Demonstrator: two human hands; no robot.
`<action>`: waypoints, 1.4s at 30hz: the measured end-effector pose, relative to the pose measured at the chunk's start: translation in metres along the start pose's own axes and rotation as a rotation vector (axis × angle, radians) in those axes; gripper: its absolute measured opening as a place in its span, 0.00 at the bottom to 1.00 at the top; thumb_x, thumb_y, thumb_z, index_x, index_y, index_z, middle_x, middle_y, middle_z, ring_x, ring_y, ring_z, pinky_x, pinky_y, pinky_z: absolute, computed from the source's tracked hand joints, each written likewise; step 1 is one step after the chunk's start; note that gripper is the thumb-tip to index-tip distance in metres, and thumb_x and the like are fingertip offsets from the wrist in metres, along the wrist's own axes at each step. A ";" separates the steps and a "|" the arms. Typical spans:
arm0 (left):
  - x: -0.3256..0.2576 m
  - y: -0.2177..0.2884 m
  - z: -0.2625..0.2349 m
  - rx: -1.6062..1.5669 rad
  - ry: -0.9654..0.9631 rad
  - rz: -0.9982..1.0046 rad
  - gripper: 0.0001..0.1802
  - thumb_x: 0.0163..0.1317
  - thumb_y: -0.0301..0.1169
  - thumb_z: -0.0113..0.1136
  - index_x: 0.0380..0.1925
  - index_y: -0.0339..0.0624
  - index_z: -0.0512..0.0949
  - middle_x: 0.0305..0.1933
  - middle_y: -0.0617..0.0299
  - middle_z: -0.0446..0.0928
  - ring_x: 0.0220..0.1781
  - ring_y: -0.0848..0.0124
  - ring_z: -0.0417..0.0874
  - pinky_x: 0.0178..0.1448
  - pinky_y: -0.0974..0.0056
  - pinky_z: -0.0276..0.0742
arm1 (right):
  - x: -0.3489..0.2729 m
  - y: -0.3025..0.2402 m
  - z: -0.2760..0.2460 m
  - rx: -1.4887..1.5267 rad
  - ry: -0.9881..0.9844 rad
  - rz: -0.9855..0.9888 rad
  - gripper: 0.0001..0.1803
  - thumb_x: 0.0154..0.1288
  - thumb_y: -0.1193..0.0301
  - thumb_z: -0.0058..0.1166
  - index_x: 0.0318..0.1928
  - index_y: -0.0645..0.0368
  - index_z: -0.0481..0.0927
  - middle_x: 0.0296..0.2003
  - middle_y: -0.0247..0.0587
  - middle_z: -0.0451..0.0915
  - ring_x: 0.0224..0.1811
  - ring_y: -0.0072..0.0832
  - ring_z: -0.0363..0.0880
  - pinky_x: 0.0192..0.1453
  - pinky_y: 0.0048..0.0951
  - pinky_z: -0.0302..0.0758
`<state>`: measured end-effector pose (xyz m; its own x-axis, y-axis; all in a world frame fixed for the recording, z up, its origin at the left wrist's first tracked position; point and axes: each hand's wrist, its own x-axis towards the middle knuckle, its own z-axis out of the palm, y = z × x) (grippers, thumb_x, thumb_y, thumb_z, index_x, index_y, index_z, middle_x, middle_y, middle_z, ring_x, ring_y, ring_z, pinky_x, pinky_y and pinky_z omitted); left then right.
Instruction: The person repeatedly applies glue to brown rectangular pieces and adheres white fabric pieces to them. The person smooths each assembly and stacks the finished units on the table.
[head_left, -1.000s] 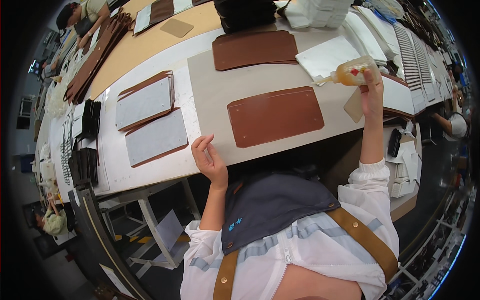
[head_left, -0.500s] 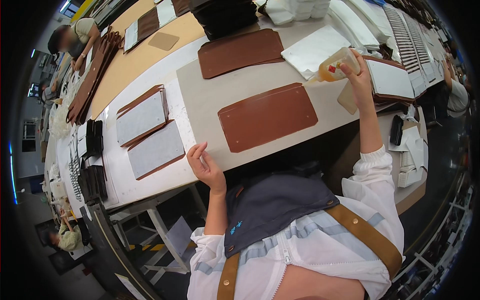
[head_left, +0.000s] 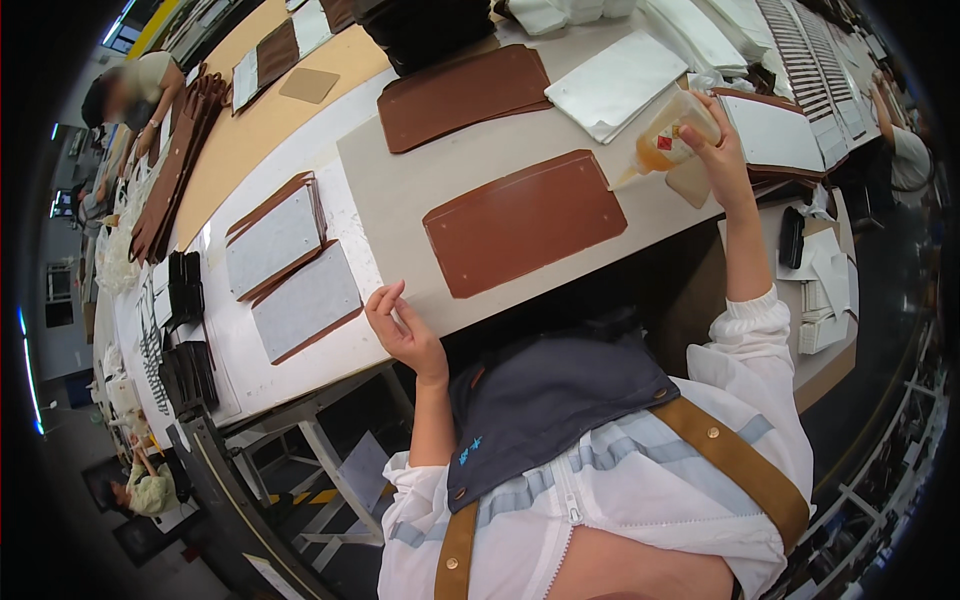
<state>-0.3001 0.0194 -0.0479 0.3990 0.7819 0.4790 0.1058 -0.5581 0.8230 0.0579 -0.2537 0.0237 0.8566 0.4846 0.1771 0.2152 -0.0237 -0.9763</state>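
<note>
While raised past the surface (head_left: 400, 180) right edge, right hand (head_left: 722, 160) clasping tilted glue bottle (head_left: 668, 135), left hand (head_left: 400, 330) loosely curled, empty, at near edge beside brown leather panel (head_left: 525, 220), bare margin around panel

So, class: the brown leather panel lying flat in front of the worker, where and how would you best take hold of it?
Probably at the near long edge of the brown leather panel, coming from the worker's side. It lies flat on the grey mat, so it needs a pinch at the rim; the empty left hand is closest there.

Head-worn fisheye, close above the workbench (head_left: 400, 190)
</note>
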 end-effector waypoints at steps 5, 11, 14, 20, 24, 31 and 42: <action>0.000 0.000 0.001 0.002 0.002 -0.002 0.11 0.73 0.19 0.47 0.49 0.33 0.79 0.54 0.57 0.73 0.60 0.67 0.73 0.67 0.63 0.67 | -0.016 -0.001 -0.010 0.009 -0.024 0.020 0.35 0.62 0.59 0.71 0.65 0.60 0.72 0.51 0.35 0.79 0.55 0.21 0.76 0.60 0.25 0.74; 0.001 0.001 0.002 0.014 0.015 0.008 0.12 0.72 0.18 0.47 0.48 0.34 0.79 0.52 0.57 0.73 0.57 0.66 0.74 0.64 0.63 0.68 | -0.044 0.001 -0.019 0.036 0.017 0.021 0.35 0.63 0.59 0.71 0.64 0.61 0.73 0.51 0.35 0.79 0.56 0.21 0.76 0.62 0.26 0.72; 0.001 0.001 0.003 0.022 0.019 0.025 0.12 0.72 0.17 0.47 0.47 0.35 0.79 0.51 0.57 0.73 0.56 0.66 0.74 0.62 0.64 0.69 | -0.066 0.000 -0.024 0.197 0.150 0.074 0.34 0.65 0.59 0.69 0.65 0.62 0.72 0.52 0.35 0.79 0.55 0.20 0.77 0.62 0.26 0.74; 0.001 0.000 0.003 0.018 0.032 0.020 0.12 0.72 0.18 0.47 0.48 0.34 0.79 0.52 0.58 0.73 0.56 0.67 0.74 0.62 0.64 0.69 | -0.119 -0.007 -0.024 0.608 0.321 0.213 0.23 0.73 0.63 0.58 0.62 0.62 0.73 0.56 0.40 0.79 0.58 0.27 0.80 0.61 0.31 0.78; 0.002 0.000 0.004 0.011 0.035 -0.009 0.12 0.73 0.19 0.47 0.49 0.34 0.79 0.52 0.58 0.73 0.57 0.67 0.74 0.63 0.64 0.68 | -0.157 0.000 0.001 0.369 0.498 0.086 0.24 0.69 0.68 0.62 0.60 0.63 0.71 0.50 0.38 0.78 0.53 0.25 0.79 0.60 0.29 0.76; 0.001 -0.004 0.002 -0.051 0.043 -0.031 0.12 0.73 0.21 0.47 0.49 0.34 0.79 0.53 0.58 0.73 0.58 0.67 0.74 0.65 0.63 0.68 | -0.187 0.010 0.042 -0.050 0.667 -0.034 0.34 0.61 0.68 0.68 0.63 0.63 0.64 0.54 0.40 0.67 0.58 0.27 0.68 0.67 0.31 0.66; 0.001 -0.002 0.002 -0.072 0.040 -0.039 0.11 0.73 0.20 0.47 0.49 0.34 0.78 0.53 0.59 0.73 0.58 0.68 0.73 0.65 0.64 0.66 | -0.189 -0.002 0.062 -0.204 0.572 -0.134 0.34 0.58 0.68 0.71 0.59 0.61 0.64 0.54 0.42 0.69 0.57 0.29 0.70 0.65 0.31 0.68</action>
<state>-0.2978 0.0203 -0.0500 0.3590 0.8138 0.4570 0.0540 -0.5069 0.8603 -0.1339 -0.2913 -0.0156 0.9195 -0.0495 0.3899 0.3747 -0.1887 -0.9077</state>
